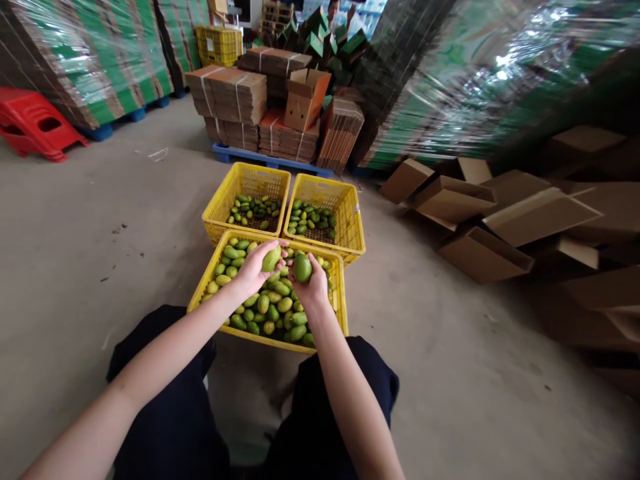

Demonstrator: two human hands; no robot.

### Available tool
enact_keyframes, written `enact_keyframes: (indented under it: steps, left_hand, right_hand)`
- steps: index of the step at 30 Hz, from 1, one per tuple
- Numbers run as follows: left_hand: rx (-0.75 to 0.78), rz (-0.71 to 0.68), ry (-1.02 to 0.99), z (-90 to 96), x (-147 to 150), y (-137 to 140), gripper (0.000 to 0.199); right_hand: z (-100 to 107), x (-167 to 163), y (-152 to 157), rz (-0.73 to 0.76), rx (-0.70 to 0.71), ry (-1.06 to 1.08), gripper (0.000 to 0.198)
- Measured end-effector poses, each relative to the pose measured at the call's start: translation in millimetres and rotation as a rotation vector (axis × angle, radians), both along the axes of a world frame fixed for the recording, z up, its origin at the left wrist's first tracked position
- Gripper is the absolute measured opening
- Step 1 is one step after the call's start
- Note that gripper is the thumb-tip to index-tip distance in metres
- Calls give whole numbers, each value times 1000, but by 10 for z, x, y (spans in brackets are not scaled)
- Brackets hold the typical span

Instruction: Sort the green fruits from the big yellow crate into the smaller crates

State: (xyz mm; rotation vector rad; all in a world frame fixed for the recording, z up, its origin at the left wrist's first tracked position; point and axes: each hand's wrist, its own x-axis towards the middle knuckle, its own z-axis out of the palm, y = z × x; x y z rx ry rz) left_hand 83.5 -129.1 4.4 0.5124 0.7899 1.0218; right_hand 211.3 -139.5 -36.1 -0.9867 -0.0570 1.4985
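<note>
A yellow-green lemon (271, 259) lies in my left hand (253, 268), its fingers curled round it. My right hand (315, 285) grips a darker green lemon (303, 268), thumb along its side. Both hands are close together above the near yellow crate (197, 299), which is full of green and yellowish lemons (275, 303). Beyond it stand two more yellow crates, the far left crate (213, 210) and the far right crate (354, 233). Each of these has a layer of mostly green lemons on its bottom.
A blue pallet (270, 161) with bundled flat cartons (235, 93) stands behind the crates. Open cardboard boxes (485, 253) are heaped at right. A red stool (43, 123) is at left. Film-wrapped stacks (100, 53) line the back, where a person (334, 10) is partly visible.
</note>
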Motion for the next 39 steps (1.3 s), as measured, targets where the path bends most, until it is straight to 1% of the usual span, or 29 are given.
enact_keyframes:
  steps: [3, 6, 8, 10, 12, 15, 18, 22, 25, 27, 29, 30, 34, 36, 39]
  left_hand:
    - [-45, -31, -64, 3, -6, 10, 11]
    - [-61, -38, -79, -25, -15, 20, 14]
    - [-70, -13, -104, -46, -12, 22, 15]
    - [-88, 29, -160, -62, -1, 24, 14]
    - [-104, 80, -206, -74, 14, 29, 11]
    - [-167, 134, -183, -92, 32, 44, 12]
    - [-205, 146, -164, -111, 42, 54, 12]
    - [-212, 82, -200, -112, 43, 56, 20]
    - [-263, 43, -240, -80, 32, 57, 32]
    - [-275, 40, -253, -49, 26, 57, 30]
    - [-268, 64, -242, -21, 24, 56, 18]
    - [-268, 78, -224, -12, 26, 56, 15]
    - [-305, 78, -135, -13, 36, 60, 23]
    - [-333, 62, -119, -34, 41, 63, 29]
    - [-353, 53, -122, -77, 42, 64, 33]
  right_hand:
    - [32, 2, -20, 16, 21, -15, 22]
    - [103, 7, -64, 93, 104, -34, 28]
    - [144, 8, -91, 129, 146, -40, 24]
    - [166, 6, -108, 131, 174, -58, 18]
    - [167, 1, -113, 140, 182, -78, 19]
    - [145, -6, -103, 147, 130, -66, 18]
    - [108, -10, -80, 113, 56, -43, 15]
    - [60, 7, -55, 109, -5, -5, 13]
    - [51, 32, -57, 149, -55, 88, 18]
    - [61, 40, -67, 178, -64, 115, 20]
    - [78, 38, -81, 175, -41, 97, 16]
    - [87, 34, -88, 171, -22, 80, 13]
    - [105, 21, -104, 198, 33, 60, 12]
    - [101, 23, -103, 220, 10, 82, 10]
    - [86, 32, -95, 222, -52, 133, 9]
